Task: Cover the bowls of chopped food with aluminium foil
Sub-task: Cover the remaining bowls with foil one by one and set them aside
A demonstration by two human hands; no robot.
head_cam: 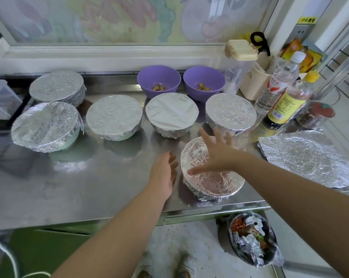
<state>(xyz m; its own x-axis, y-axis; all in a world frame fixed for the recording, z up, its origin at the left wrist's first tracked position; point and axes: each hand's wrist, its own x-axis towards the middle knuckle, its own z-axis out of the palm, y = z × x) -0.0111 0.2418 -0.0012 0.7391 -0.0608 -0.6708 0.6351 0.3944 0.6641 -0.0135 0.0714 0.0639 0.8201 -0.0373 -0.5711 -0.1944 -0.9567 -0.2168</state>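
A foil-covered bowl [211, 177] stands near the steel counter's front edge. My right hand [215, 153] hovers spread over its top, fingers apart, holding nothing. My left hand [165, 173] is open just left of that bowl, beside its wall. Several other foil-covered bowls stand behind: one [114, 117], one [172, 115], one [230, 112], and two at the left [45, 125] [57, 87]. Two uncovered purple bowls [159, 81] [204, 82] with a little chopped food stand at the back. A loose crumpled foil sheet [307, 157] lies at the right.
Bottles [275, 85] [289, 101], a clear jug with a beige lid [239, 51] and a jar [316, 115] crowd the back right corner. A bin with foil scraps [253, 237] sits on the floor below the counter edge [209, 205]. A clear box [1, 99] stands far left.
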